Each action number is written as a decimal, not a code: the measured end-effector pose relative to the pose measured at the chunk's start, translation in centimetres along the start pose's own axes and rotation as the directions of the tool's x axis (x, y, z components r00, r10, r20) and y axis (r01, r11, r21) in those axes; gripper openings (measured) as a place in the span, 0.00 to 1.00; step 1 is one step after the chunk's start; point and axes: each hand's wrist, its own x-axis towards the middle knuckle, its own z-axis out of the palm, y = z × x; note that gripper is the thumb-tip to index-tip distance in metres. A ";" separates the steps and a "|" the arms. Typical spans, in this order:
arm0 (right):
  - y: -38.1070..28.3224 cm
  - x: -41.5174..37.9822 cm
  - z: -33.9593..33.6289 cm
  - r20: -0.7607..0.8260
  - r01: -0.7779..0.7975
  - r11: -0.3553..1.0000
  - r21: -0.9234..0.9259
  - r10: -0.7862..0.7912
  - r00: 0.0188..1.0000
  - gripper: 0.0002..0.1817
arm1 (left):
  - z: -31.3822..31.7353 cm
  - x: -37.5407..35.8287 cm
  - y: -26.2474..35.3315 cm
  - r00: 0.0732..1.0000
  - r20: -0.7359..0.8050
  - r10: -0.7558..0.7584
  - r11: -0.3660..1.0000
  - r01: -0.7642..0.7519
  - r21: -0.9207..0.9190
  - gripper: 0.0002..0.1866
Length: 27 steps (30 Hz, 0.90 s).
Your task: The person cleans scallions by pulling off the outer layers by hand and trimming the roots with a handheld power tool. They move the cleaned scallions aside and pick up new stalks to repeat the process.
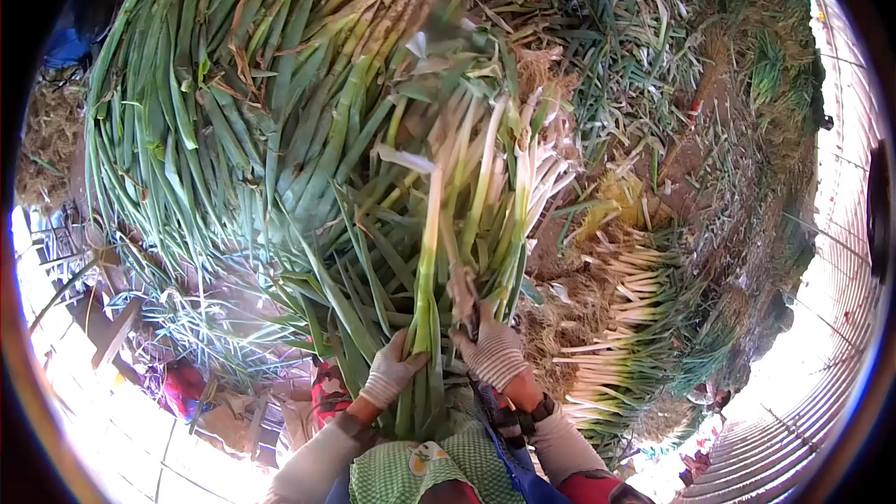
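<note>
showing a head-camera view down onto two gloved hands at work on green onions. the left hand [390,375], in a white knit glove, is closed around the green leaves of a bunch of green onions [457,224] that stands up in front of the person, its pale stalks fanning away above both hands. the right hand [493,351], in a like glove with a red cuff, is closed on a strip of brownish outer skin [462,287] at the stalks just above it; whether the strip is free of the stalk cannot be told. the two hands lie close together, the left slightly lower, with the leaves passing between them down toward a green checked apron [401,476] below the wrists. up and to the left of the hands rises a large heap of uncleaned green onions [215,93], leaves hanging down toward the left hand. to the right of the right hand lies a row of cleaned onions [621,336] with white stalks, resting on dry straw-like trimmings [569,299]. further right and above, scattered leaf waste [644,65] covers the ground.
</note>
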 end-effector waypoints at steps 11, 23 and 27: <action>-1.7 10.6 -3.9 -0.166 0.076 0.996 -0.048 -0.083 0.983 0.33 | 2.5 1.8 3.8 0.992 -0.118 -0.037 0.541 0.119 0.832 0.44; -1.7 11.2 -3.6 -0.009 0.197 0.975 0.103 -0.197 0.980 0.33 | -2.2 2.4 5.3 0.974 -0.087 0.208 0.270 0.028 0.963 0.41; 0.0 2.8 1.4 0.043 0.101 0.992 -0.075 -0.098 0.994 0.35 | -4.3 4.0 5.2 0.953 -0.207 0.222 0.699 -0.008 0.715 0.40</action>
